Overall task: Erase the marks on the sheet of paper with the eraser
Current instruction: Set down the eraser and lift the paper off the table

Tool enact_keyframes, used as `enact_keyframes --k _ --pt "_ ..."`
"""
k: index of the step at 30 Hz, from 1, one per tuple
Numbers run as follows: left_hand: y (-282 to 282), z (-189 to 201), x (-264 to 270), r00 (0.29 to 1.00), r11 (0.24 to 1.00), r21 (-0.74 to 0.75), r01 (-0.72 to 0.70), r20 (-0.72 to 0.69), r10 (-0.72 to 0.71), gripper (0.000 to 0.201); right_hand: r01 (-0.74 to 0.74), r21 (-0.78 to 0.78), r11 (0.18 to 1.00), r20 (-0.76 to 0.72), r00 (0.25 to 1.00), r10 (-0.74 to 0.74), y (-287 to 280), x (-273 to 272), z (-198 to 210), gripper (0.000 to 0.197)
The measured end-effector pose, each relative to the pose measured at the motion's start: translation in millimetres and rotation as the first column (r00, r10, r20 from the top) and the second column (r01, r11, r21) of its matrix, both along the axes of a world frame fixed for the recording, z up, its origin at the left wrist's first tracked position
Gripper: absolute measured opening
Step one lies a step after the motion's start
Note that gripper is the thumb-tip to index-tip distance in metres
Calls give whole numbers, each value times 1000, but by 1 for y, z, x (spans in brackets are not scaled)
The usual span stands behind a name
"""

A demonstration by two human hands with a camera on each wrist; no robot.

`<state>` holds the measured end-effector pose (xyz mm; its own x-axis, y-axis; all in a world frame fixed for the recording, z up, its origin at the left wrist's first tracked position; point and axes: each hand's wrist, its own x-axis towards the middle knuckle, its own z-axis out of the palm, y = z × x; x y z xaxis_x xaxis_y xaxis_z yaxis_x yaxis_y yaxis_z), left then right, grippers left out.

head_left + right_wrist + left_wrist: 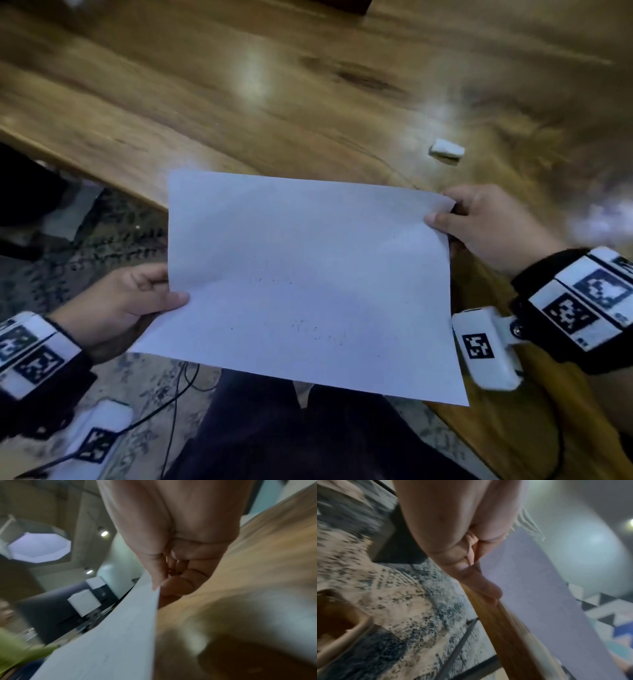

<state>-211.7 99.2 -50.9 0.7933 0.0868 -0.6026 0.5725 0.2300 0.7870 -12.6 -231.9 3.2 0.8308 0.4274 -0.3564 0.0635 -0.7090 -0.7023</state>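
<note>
A white sheet of paper is held up in the air, off the wooden table, with faint dark specks scattered over its lower half. My left hand pinches its left edge, thumb on top. My right hand pinches its upper right corner. The white eraser lies alone on the table beyond the right hand, untouched. In the left wrist view the paper runs from my curled fingers. In the right wrist view the paper is caught between thumb and fingers.
The table's front edge runs diagonally from left toward lower right. Below the paper are my dark-trousered legs, a patterned rug and black cables on the floor.
</note>
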Motion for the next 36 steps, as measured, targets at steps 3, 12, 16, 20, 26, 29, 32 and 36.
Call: enact_keyframes --k 3,12,16,20,26,29,32,36 --pt "28 -2 -30 997 997 28 -72 -7 72 73 -100 -18 995 -28 995 99 44 -8 -4 10" --pt "128 -29 -141 940 941 -18 -337 -66 336 19 -519 -151 841 146 830 538 184 -68 -15 66" --pt "158 -55 -184 882 893 -5 -449 -161 443 51 -674 -261 692 142 682 718 236 -97 -38 60" --pt "175 -79 -208 843 858 -11 -514 -194 502 47 -712 -365 600 111 607 787 277 -113 -71 60" --pt "192 -132 -211 803 828 19 -560 -235 548 36 -729 -322 604 -154 670 726 312 -124 -169 60" --pt "192 -164 -202 807 833 63 -550 -218 549 34 -731 -297 614 -242 680 693 321 -126 -232 63" --pt "195 -197 -201 773 810 132 -571 -245 585 33 -755 -270 598 -324 656 682 332 -126 -286 65" --pt "203 -235 -196 748 817 259 -515 -330 576 28 -793 -285 539 -373 609 700 345 -131 -343 65"
